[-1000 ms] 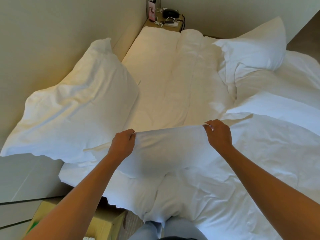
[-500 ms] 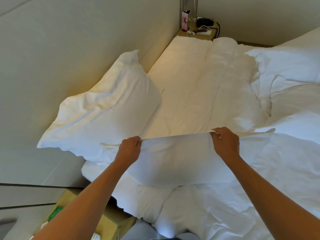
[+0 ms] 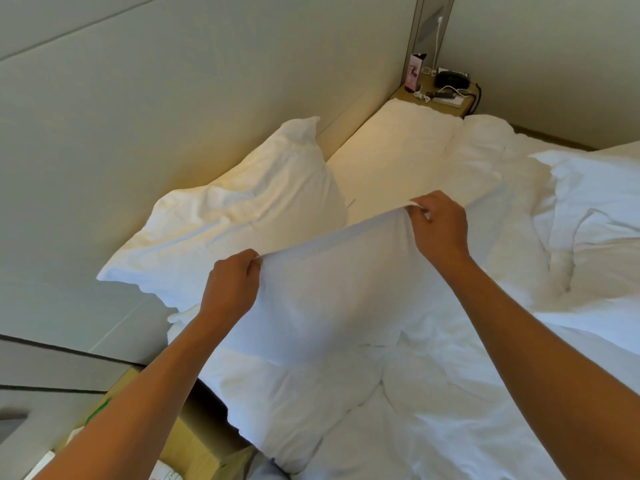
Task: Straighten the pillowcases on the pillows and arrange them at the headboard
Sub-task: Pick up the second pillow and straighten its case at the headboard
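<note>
A white pillow in its pillowcase (image 3: 322,306) lies in front of me on the bed, its top edge lifted and stretched taut. My left hand (image 3: 232,289) pinches the left end of that edge. My right hand (image 3: 440,226) pinches the right end, held higher. A second white pillow (image 3: 242,209) leans against the padded headboard (image 3: 173,109) at the left. Another pillow (image 3: 602,188) lies at the right edge of the view, partly cut off.
A rumpled white duvet (image 3: 485,393) covers the bed to the right. A nightstand (image 3: 436,98) with a phone, cables and a pink card stands at the far end. A cardboard box (image 3: 194,448) sits on the floor at the lower left.
Both hands have raised the pillowcase edge, the right hand more, so the edge now slants up to the right. My view has shifted left toward the headboard.
</note>
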Tool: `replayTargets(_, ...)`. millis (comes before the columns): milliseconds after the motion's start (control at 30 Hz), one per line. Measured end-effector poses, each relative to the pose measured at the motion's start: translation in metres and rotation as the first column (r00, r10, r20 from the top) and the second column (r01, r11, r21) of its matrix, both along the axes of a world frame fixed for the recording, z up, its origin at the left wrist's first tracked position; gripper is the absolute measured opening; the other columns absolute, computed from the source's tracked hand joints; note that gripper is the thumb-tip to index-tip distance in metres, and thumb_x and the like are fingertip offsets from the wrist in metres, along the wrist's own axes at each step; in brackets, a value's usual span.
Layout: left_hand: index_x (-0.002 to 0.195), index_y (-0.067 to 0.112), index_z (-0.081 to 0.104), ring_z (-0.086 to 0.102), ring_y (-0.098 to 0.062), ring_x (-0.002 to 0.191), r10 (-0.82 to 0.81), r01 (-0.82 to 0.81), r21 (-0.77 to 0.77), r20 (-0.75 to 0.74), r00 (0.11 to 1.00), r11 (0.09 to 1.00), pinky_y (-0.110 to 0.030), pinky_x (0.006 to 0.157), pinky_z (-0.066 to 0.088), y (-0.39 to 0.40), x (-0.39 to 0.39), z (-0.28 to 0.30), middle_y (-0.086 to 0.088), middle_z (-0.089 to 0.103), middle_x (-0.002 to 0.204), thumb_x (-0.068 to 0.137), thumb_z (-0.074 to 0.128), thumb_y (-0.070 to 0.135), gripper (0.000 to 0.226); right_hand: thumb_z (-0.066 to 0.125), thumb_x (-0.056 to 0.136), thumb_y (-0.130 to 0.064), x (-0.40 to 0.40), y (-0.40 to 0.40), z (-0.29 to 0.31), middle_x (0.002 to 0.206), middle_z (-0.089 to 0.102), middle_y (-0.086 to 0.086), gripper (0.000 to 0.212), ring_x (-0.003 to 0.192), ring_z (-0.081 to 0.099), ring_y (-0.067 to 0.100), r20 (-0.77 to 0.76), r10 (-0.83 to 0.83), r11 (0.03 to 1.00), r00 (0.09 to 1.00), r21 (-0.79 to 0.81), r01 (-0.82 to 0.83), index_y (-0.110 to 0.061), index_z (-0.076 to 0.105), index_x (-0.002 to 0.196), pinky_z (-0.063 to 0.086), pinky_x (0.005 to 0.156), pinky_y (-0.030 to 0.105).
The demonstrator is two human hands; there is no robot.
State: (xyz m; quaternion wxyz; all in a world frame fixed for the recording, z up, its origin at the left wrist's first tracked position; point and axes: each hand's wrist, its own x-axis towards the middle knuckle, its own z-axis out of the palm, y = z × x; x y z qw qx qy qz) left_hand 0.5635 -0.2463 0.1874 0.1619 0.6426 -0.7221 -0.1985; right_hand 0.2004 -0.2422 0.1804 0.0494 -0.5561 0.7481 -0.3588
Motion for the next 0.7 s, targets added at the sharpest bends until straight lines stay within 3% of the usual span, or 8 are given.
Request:
replayTargets(133, 0.084, 0.011, 0.063, 0.069, -0.03, 0.061, 0.054, -0.051, 0.044, -0.085, 0.995, 0.998, -0.047, 0.068, 0.057, 0.004, 0.005, 0.0, -0.01, 0.066, 0.069, 0.107, 0.045, 0.024, 0.032, 0.062, 0.103, -0.025, 0.009, -0.046, 0.001, 0.109, 0.074, 0.009, 0.025, 0.094, 0.069, 0.027, 0.016, 0.019, 1.0, 1.0, 0.002, -0.019, -0.01, 0.08, 0.112, 0.047, 0.083, 0.027)
replayTargets(300, 0.087, 0.016, 0.063, 0.072, -0.03, 0.068, 0.078, -0.062, 0.149, -0.105, 0.991, 0.987, -0.043, 0.072, 0.059, 0.014, -0.003, -0.016, -0.01, 0.07, 0.078, 0.108, 0.046, 0.025, 0.028, 0.061, 0.104, -0.026, 0.012, -0.07, -0.028, 0.112, 0.073, 0.011, 0.027, 0.098, 0.069, 0.031, 0.022, 0.016, 0.993, 1.0, 0.114, -0.018, -0.01, 0.079, 0.115, 0.052, 0.088, 0.034)
replayTargets(500, 0.104, 0.012, 0.07, 0.074, -0.03, 0.08, 0.145, -0.106, 0.272, -0.127, 0.981, 0.956, -0.044, 0.084, 0.061, 0.008, -0.009, -0.029, -0.009, 0.071, 0.089, 0.108, 0.047, 0.024, 0.026, 0.059, 0.105, -0.028, 0.016, -0.088, -0.059, 0.119, 0.073, 0.011, 0.028, 0.104, 0.069, 0.031, 0.054, 0.04, 0.975, 0.998, 0.218, -0.051, -0.011, 0.077, 0.118, 0.046, 0.086, 0.028)
replayTargets(700, 0.097, 0.018, 0.068, 0.072, -0.025, 0.071, 0.156, -0.109, 0.3, -0.135, 0.979, 0.948, -0.042, 0.077, 0.063, -0.017, -0.001, -0.04, -0.003, 0.069, 0.082, 0.107, 0.048, 0.024, 0.023, 0.057, 0.107, -0.032, 0.025, -0.127, -0.068, 0.124, 0.072, 0.012, 0.033, 0.112, 0.068, 0.033, 0.029, 0.109, 0.944, 0.994, 0.311, -0.113, -0.01, 0.076, 0.123, 0.049, 0.094, 0.034)
